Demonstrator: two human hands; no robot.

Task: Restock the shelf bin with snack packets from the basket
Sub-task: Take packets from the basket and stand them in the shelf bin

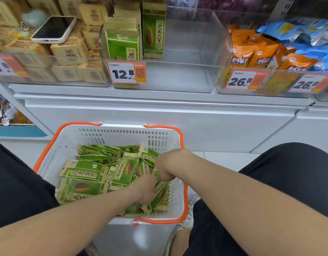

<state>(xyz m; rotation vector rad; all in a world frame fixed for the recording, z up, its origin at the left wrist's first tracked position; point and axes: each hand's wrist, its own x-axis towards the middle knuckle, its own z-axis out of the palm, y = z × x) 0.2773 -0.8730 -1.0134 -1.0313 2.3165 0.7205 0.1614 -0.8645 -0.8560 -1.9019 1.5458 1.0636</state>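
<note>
**Bare forearms reach into a basket of green snack packets**

Two bare forearms stretch from the bottom of the frame into a white basket [111, 134] with orange handles. It sits at lower centre, on the floor between the person's knees. The left hand [145, 190] and right hand [164, 169] are close together at the basket's right side, sunk among loose green snack packets [81, 189]. Several packets stand on edge between the hands, as if being gathered. The fingers are hidden under them, so it cannot be told whether either hand is clasping anything.

At upper centre, the clear shelf bin [187, 78] carries a price tag [126, 72] reading 12.8. A few matching shelved packets [153, 32] stand at its left end, and the rest is bare. A phone [54, 29] lies on tan boxes at upper left. Orange packets [259, 54] fill the neighbouring bin at upper right.

Likely risks: the packets look flat and slick, so a big handful lifted at once could fan out and spill onto the floor. Packets stood in the wide bare gap may also topple with nothing beside them.
</note>
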